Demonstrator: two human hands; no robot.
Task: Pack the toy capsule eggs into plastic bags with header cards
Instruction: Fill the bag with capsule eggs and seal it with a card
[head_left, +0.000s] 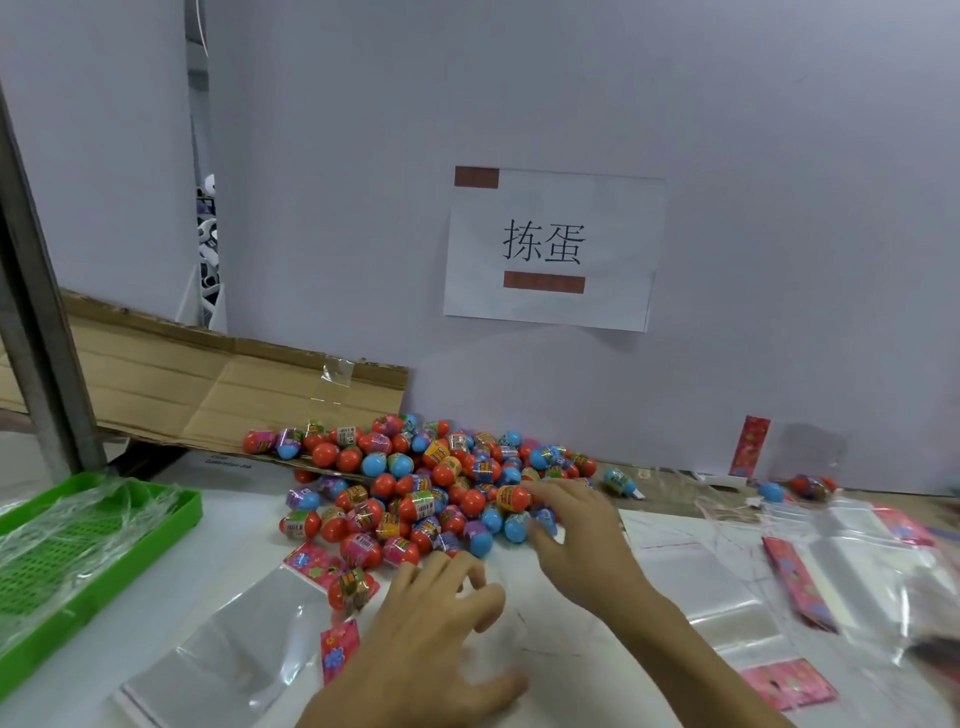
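A heap of toy capsule eggs (426, 483), red, blue and orange with printed wrappers, lies mid-table against the white wall. My right hand (576, 530) reaches into the heap's right edge, its fingers stretched over the eggs and its thumb beside a blue egg (515, 526). My left hand (441, 618) rests on the table in front of the heap, fingers spread and loosely bent, holding nothing I can make out. A clear plastic bag (223, 639) with a pink header card (311, 564) lies at lower left, with one red egg (353, 587) at its top end. A second pink card (340, 649) lies beside my left wrist.
A green mesh tray (171, 525) holding clear film stands at the left. Flattened cardboard (208, 395) and a metal post (36, 312) are behind it. More empty bags with pink cards (800, 587) lie at the right. Stray eggs (771, 491) sit near the wall, which carries a paper sign (550, 249).
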